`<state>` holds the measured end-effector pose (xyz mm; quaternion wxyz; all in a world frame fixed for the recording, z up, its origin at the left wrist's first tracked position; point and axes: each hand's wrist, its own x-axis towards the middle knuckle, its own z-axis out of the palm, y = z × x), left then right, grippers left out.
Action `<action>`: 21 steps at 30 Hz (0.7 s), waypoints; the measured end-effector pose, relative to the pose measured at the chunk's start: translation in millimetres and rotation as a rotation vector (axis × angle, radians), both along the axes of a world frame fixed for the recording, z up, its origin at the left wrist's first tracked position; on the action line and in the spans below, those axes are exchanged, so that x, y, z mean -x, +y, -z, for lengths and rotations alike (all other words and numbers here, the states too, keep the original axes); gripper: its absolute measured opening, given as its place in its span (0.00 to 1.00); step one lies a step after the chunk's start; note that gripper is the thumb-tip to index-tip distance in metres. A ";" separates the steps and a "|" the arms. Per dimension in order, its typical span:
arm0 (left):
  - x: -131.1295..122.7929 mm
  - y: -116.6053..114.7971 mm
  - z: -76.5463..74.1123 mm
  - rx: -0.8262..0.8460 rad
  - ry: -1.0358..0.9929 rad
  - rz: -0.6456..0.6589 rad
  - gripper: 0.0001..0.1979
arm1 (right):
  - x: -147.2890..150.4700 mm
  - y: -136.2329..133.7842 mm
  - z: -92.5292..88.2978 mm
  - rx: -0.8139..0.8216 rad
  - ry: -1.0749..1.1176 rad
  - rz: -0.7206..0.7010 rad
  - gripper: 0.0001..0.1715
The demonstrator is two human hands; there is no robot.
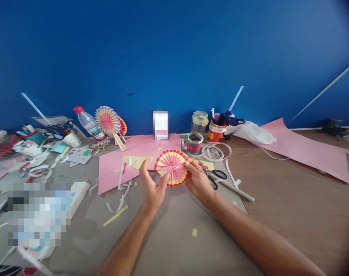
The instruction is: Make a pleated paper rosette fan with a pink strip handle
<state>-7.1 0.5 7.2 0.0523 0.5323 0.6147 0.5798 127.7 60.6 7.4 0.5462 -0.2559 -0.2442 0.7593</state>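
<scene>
A round pleated paper fan [174, 163], pink in the middle with yellow and red bands at the rim, is spread into a full disc above the table. My right hand [197, 177] pinches its right edge between thumb and fingers. On the other side my left hand [153, 186] has its fingers apart, with the thumb at the fan's lower left edge; whether it touches is hard to tell. Black-handled scissors [218, 175] lie just right of my right hand. Behind the fan, pink paper sheets [112, 168] lie flat.
Finished-looking fans [107, 120] on sticks lean beside a plastic bottle [89, 124]. A phone-like screen [161, 124] stands against the blue wall. To the right are a tape stack [194, 143], a red cup [216, 132] of tools and a pale rod [237, 191]. Paper strips [116, 216] litter the table.
</scene>
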 end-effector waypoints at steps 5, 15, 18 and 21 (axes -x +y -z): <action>-4.1 0.6 -9.5 0.207 -0.618 0.360 0.30 | -2.2 5.5 3.6 0.007 0.019 0.029 0.12; 1.7 3.6 -18.8 0.221 -1.103 0.408 0.17 | -3.9 6.6 0.5 -0.037 0.008 0.009 0.12; 4.2 4.2 -19.8 0.229 -1.083 0.408 0.14 | -4.3 6.7 1.0 -0.033 0.006 0.006 0.12; 3.8 4.3 -16.0 0.247 -1.047 0.374 0.11 | -4.0 7.5 2.0 -0.030 -0.013 0.023 0.13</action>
